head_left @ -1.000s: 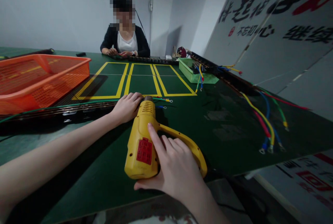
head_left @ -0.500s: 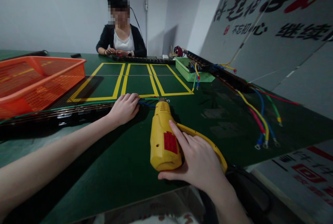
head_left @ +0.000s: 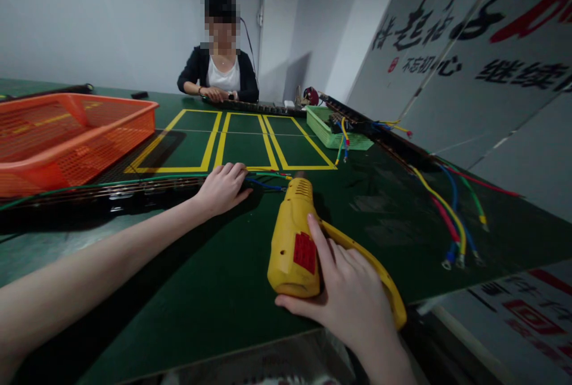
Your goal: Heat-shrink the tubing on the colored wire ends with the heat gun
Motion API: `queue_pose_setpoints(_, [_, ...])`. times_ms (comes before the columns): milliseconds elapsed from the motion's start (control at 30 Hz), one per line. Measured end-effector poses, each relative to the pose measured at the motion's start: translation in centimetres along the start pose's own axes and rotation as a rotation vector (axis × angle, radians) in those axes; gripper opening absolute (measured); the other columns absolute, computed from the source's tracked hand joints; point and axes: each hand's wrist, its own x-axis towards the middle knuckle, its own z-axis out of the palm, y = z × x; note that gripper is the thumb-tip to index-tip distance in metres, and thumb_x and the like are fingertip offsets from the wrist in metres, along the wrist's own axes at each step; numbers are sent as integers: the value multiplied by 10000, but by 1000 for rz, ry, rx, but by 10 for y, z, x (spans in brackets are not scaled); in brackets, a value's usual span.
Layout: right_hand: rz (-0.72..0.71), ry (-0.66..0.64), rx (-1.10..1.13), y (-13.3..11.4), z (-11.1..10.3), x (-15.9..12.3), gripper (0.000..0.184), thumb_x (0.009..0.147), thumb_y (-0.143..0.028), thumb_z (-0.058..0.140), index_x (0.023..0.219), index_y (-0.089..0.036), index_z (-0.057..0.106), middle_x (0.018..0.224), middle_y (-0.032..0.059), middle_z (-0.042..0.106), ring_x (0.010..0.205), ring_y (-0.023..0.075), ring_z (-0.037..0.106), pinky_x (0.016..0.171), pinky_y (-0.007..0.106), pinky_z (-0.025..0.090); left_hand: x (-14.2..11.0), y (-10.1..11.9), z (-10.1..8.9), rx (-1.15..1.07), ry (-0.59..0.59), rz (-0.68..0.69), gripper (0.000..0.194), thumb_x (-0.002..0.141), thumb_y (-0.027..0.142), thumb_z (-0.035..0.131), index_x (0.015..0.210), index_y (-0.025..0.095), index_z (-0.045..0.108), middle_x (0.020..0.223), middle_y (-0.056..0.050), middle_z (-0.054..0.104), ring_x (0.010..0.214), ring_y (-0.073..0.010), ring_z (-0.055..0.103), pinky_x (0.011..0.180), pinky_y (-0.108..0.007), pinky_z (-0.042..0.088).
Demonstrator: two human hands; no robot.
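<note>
My right hand (head_left: 346, 298) grips a yellow heat gun (head_left: 295, 236) that lies on the green table (head_left: 214, 289), index finger along its body beside a red label. Its nozzle points away from me toward thin coloured wires (head_left: 268, 184). My left hand (head_left: 222, 187) rests on the end of a long dark strip (head_left: 111, 194), fingers curled down over the wires there; what exactly they pinch is hidden.
An orange mesh basket (head_left: 71, 134) stands at the left. Yellow tape rectangles (head_left: 232, 140) mark the table's middle. A green basket (head_left: 333, 132) and another strip with loose coloured wires (head_left: 451, 218) lie at the right. A person (head_left: 221, 72) sits across the table.
The heat gun and my right hand have shifted to the right, away from my left hand, which stayed on the wires at the strip's end.
</note>
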Motion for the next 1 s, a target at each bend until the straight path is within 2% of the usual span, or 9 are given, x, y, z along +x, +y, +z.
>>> queue_pose_setpoints(233, [-43, 25, 45, -28, 7, 9, 1257, 551, -860, 547, 1472, -89, 175, 936, 112, 633, 785, 246, 584, 714, 387, 453, 1, 0, 2, -19, 2, -12, 404, 911, 394, 403, 1150, 99, 541, 1190, -151, 543, 1048, -286, 509, 853, -388, 408])
queue_pose_setpoints(367, [-109, -41, 82, -48, 6, 18, 1285, 541, -866, 546, 1471, -64, 170, 883, 96, 619, 752, 238, 573, 689, 387, 455, 2, 1, -2, -46, -21, -11, 364, 894, 336, 414, 1133, 96, 546, 1177, -162, 544, 1042, -291, 501, 855, -400, 422])
queue_pose_setpoints(533, [-108, -90, 112, -60, 4, 22, 1316, 521, -880, 538, 1479, -69, 141, 887, 93, 617, 767, 245, 581, 712, 401, 461, 2, 0, -6, -56, -59, 9, 340, 852, 247, 437, 1143, 105, 540, 1173, -164, 539, 1018, -288, 499, 851, -407, 430])
queue_pose_setpoints(733, [-118, -96, 154, -49, 2, 21, 1280, 521, -894, 513, 1475, -106, 184, 933, 91, 631, 787, 240, 591, 732, 395, 458, 2, -2, -3, -54, -49, 4, 337, 862, 280, 441, 1143, 118, 536, 1197, -151, 530, 1051, -281, 497, 864, -383, 429])
queue_pose_setpoints(1000, [-62, -123, 130, -13, -4, 16, 1258, 517, -851, 585, 1468, -118, 209, 1056, 132, 658, 836, 251, 634, 737, 384, 484, 2, -4, 3, -76, -9, -1, 384, 902, 376, 408, 1156, 118, 534, 1190, -142, 540, 1043, -268, 512, 877, -383, 415])
